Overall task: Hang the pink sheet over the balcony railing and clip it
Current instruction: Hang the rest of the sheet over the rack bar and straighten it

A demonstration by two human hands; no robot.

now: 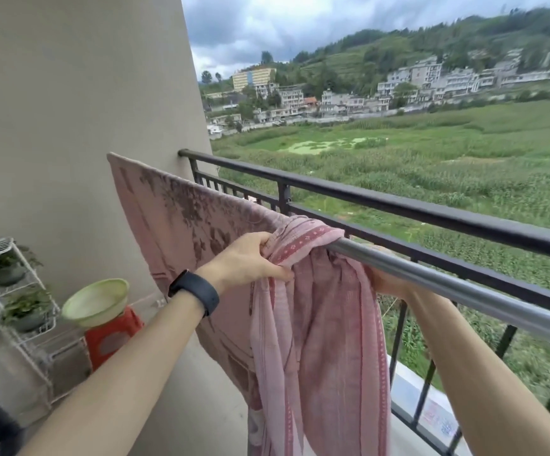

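The pink sheet (319, 311) hangs bunched over a silver pole (448, 284) that runs just inside the black railing (431, 205), near the middle of the view. Its top fold wraps over the pole and the rest drops in long gathered folds toward the floor. To its left, a second, darker patterned pink cloth (181, 218) is spread flat over the same pole, reaching toward the beige wall (70, 126). The left hand (250, 258), with a dark band (194, 291) on its wrist, is closed on the sheet, fingers pinching a gathered fold just below the pole. The right hand (388, 281) reaches in under the pole on the right side of the sheet; most of it is hidden behind the cloth, so whether it grips the fabric cannot be told. At the near left, a pale green basin (96, 302) sits on a red stool (112, 337), beside a white wire rack (17, 291) holding potted plants. Far beyond the railing lie green fields and hillside houses.
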